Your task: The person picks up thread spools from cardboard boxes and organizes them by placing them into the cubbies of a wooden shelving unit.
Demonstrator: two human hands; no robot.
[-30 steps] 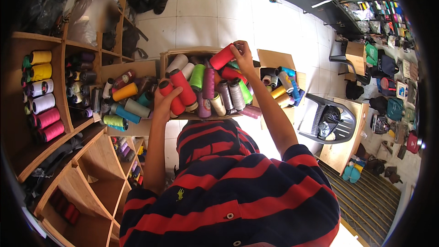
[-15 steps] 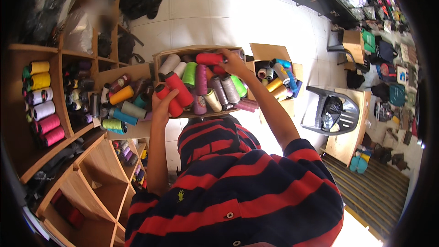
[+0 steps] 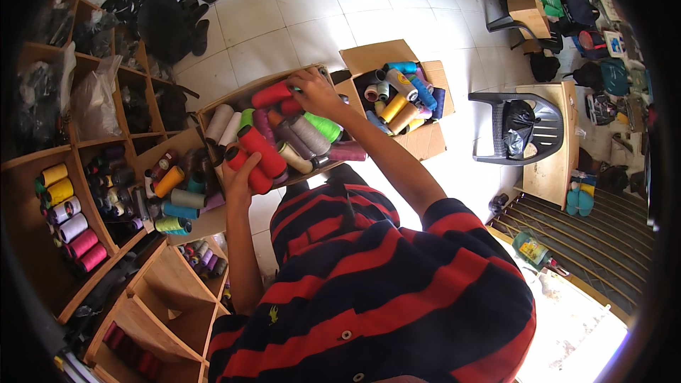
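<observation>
My left hand (image 3: pixel 240 179) is closed round two red thread cones (image 3: pixel 262 150), held side by side over the near left part of a cardboard box (image 3: pixel 225 95). At the far side of the box, my right hand (image 3: pixel 313 92) grips the right end of another red thread cone (image 3: pixel 271 94) lying on its side. A further red cone (image 3: pixel 290 107) shows partly beneath that hand. Around them in the box lie white cones (image 3: pixel 220 122), a grey cone (image 3: pixel 310 135), a bright green cone (image 3: pixel 324 126), a purple cone (image 3: pixel 263 128) and a cream cone (image 3: pixel 294 159).
A second open box (image 3: pixel 428 143) of mixed cones stands to the right. Wooden shelves (image 3: pixel 74 170) at left hold rows of yellow, white and pink cones (image 3: pixel 91 258). More cones (image 3: pixel 186 197) lie beside the box's left end. A dark plastic chair (image 3: pixel 489 128) stands farther right.
My view has turned, so the box and both hands sit further left in the picture. Both hands keep their hold on the red cones.
</observation>
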